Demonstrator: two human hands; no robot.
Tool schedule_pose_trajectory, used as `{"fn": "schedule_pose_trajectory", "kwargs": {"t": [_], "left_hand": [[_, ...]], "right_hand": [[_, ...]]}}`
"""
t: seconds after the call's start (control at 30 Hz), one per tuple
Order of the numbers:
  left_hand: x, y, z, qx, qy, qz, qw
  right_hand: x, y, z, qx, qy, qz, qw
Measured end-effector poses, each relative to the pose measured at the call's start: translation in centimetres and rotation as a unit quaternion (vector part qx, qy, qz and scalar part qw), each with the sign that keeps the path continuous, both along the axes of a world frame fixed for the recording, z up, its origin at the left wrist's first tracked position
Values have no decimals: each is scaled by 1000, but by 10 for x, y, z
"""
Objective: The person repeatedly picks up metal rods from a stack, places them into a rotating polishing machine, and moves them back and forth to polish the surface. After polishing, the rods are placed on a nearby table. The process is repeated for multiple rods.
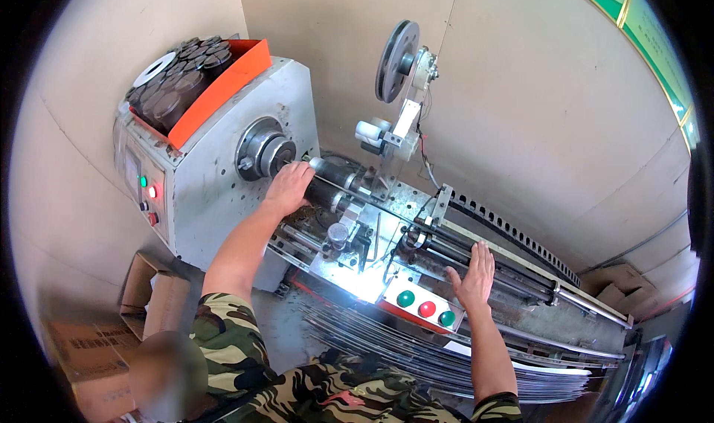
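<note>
My left hand (290, 188) is at the chuck (278, 155) of a grey lathe-like machine. Its fingers are closed at the end of a thin metal rod (364, 197); the grip itself is partly hidden. Beside that hand lie dark rollers (324, 193) on the machine bed. From there the rod runs rightward along the bed. Farther right, my right hand (474, 280) is spread, thumb apart, over the long rails (513, 280) and just beyond the control box (416, 304) with its green and red buttons. Nothing shows in it.
An orange-sided tray (223, 88) of dark round pieces sits atop the headstock (216, 177). A grey wheel (398, 61) stands on an arm behind the bed. Many long rods (446, 363) lie along the near side. Cardboard boxes (97, 356) stand at lower left.
</note>
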State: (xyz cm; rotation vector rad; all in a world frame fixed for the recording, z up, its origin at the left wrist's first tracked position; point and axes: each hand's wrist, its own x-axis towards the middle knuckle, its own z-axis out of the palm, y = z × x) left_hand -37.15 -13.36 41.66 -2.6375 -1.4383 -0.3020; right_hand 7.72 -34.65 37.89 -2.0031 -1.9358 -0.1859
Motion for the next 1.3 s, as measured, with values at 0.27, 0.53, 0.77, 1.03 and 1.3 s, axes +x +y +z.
{"fn": "schedule_pose_trajectory", "kwargs": {"t": [0.27, 0.53, 0.77, 1.03, 1.3], "left_hand": [[-10, 14, 0, -5, 37, 11, 999], [-20, 53, -27, -18, 52, 59, 997], [-17, 75, -35, -72, 116, 71, 988], [-23, 87, -36, -75, 161, 39, 983], [-25, 93, -38, -77, 156, 26, 984]], "right_hand": [[3, 2, -1, 6, 15, -3, 1000], [2, 8, 2, 7, 42, -7, 999], [2, 8, 0, 0, 29, -12, 1000], [1, 11, -2, 14, 26, -11, 1000], [-3, 16, 3, 11, 29, -17, 999]]}}
